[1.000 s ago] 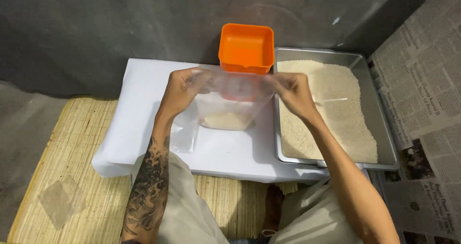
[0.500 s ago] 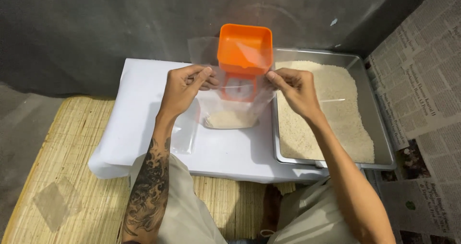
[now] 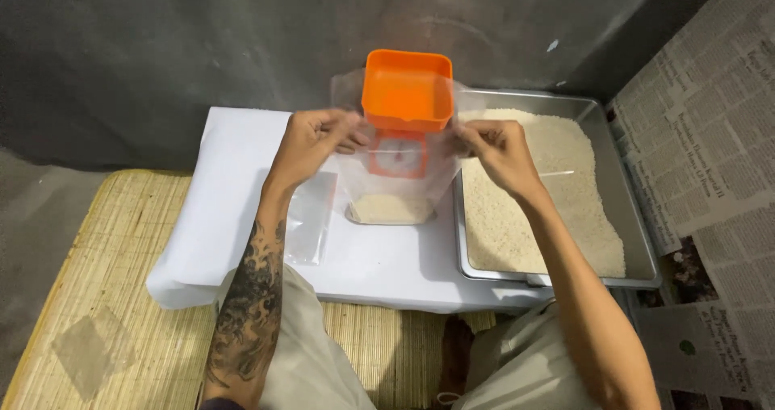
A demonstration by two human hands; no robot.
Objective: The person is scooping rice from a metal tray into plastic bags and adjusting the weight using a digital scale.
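Dark grey wall backs a low white board laid over a woven straw mat, with newspaper spread to the right. Both hands hold 1 clear plastic bag upright by its top edge: the left hand pinches the left corner, the right hand pinches the right corner, thumbs against fingers. A small heap of rice sits in the bag's bottom, which hangs at or just above the board, in front of an orange kitchen scale. Thin, soft film like this is likely slippery and sags under the grain, so the 2 upper corners look like the safest hold. Right of it stands a metal tray of rice; spare bags lie to the left.
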